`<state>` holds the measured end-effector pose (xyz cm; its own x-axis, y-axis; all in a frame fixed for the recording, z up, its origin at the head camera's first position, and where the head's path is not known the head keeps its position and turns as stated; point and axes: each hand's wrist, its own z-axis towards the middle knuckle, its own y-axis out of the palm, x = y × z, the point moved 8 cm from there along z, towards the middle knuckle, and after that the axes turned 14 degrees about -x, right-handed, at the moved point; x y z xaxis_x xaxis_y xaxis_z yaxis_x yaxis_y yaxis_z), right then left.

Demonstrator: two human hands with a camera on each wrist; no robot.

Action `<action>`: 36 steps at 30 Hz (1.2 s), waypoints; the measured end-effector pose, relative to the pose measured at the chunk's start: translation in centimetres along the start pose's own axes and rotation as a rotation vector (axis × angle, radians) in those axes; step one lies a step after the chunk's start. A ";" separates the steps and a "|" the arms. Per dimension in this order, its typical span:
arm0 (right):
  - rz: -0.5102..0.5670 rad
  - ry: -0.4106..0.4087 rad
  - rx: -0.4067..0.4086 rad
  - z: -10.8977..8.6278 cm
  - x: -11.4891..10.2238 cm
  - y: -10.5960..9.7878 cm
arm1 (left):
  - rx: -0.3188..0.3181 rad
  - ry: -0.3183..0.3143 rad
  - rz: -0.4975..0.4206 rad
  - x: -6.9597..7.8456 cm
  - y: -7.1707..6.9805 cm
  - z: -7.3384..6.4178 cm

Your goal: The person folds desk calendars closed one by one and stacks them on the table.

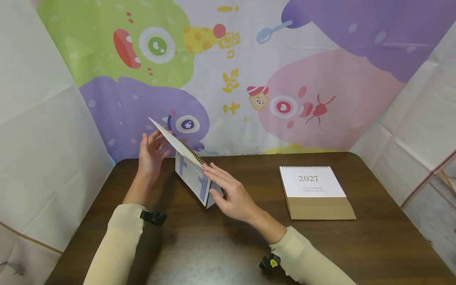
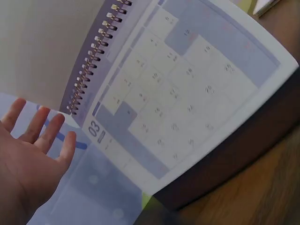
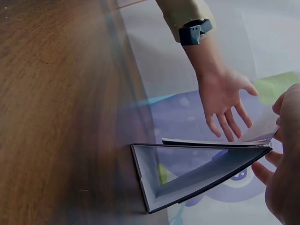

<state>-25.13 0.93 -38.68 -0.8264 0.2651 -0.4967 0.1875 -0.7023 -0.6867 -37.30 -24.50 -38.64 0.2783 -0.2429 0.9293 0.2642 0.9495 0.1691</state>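
A spiral-bound desk calendar [image 1: 192, 176] stands on the table, turned at an angle. Its lower sheet [image 2: 173, 93] shows the month 03, with a grid of white and lilac squares. Above the gold spiral binding [image 2: 96, 49], a pale raised sheet [image 1: 172, 138] slants up to the left. My left hand [image 1: 151, 152] is beside and behind that sheet, palm up, fingers spread and loose. At the binding's near end, my right hand [image 1: 231, 194] touches the sheet's corner with nearly straight fingers; its thumb is beside the calendar's side. The dark triangular stand [image 3: 145, 183] is seen from its end.
A second calendar [image 1: 313, 182], marked 2027 with a tan base, stands on the right of the brown wooden table [image 1: 249, 245]. A cartoon-print cloth [image 1: 235, 130] hangs behind the table. Pale cloth walls [image 1: 46, 118] stand at both sides.
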 end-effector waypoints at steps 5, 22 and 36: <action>-0.007 -0.009 -0.002 -0.2 -0.2 0.3 | 0.008 0.008 0.004 0.3 -0.7 -0.8; 0.003 0.020 -0.058 -0.4 0.3 1.2 | 0.057 -0.011 -0.030 -0.5 -3.5 -3.3; -0.035 0.018 -0.067 -0.7 0.7 1.4 | 0.025 -0.010 0.186 -1.7 -5.2 -4.0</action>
<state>-25.13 0.59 -40.37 -0.8237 0.3009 -0.4806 0.1941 -0.6469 -0.7375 -35.41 -29.85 -42.39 0.3110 -0.0609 0.9484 0.1858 0.9826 0.0022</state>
